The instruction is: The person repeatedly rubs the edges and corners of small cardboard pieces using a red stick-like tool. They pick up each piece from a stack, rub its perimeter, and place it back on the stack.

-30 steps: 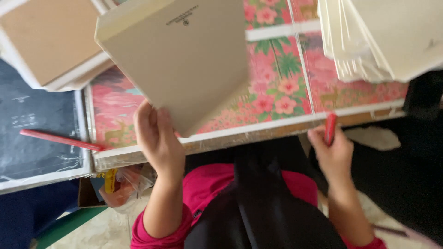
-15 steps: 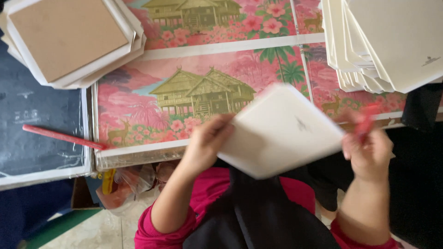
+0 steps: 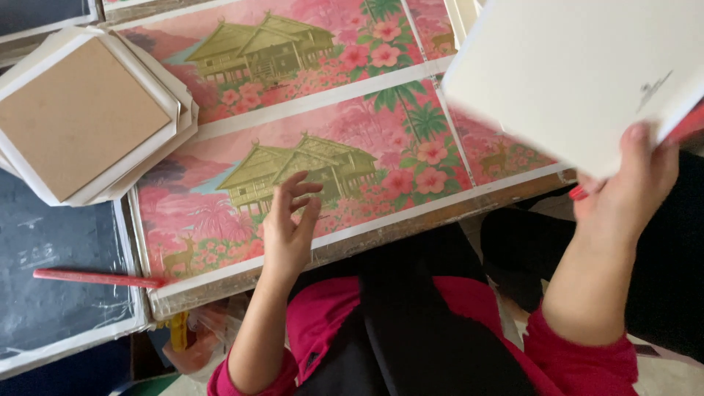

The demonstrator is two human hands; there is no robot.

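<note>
My right hand (image 3: 632,183) grips a white card sheet (image 3: 579,73) at the upper right, lifted off the table, with a red pen (image 3: 686,125) pinched in the same hand. My left hand (image 3: 290,224) hovers open, fingers spread, over the near edge of the pink printed sheet (image 3: 367,158) that shows golden houses, palms and flowers. The left hand holds nothing.
A stack of white-edged brown boards (image 3: 81,117) lies at the upper left. A dark slate panel (image 3: 59,271) sits at the left with a red pencil (image 3: 95,278) across it. The table's wooden front edge (image 3: 411,227) runs just before my lap.
The white sheet has gone from both hands in front of me up to the right, held by the right hand alone. My left hand let go and now hangs open.
</note>
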